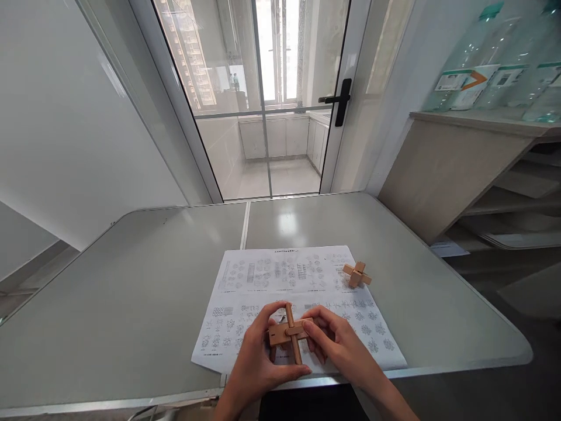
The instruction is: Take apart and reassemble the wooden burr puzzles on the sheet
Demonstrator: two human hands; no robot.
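A wooden interlocking puzzle (pixel 280 334) is held between both hands just above the near edge of the paper sheet. A round wooden rod runs through it, standing roughly upright in the view. My left hand (pixel 258 351) spans the rod, forefinger at its top end and thumb by its bottom end. With thumb and fingers, my right hand (pixel 331 339) pinches the right end of the flat wooden bar. Beneath lies the printed instruction sheet (pixel 263 298), covered in small assembly drawings. A second wooden puzzle (pixel 357 275), cross-shaped, rests at the sheet's upper right edge.
The grey table (pixel 131 304) has a metal edge and a seam. Past it stands a glass door (pixel 263 111) with a black handle (pixel 342 102). Clear plastic bottles (pixel 477 76) stand on a wooden shelf unit (pixel 421 169) at right.
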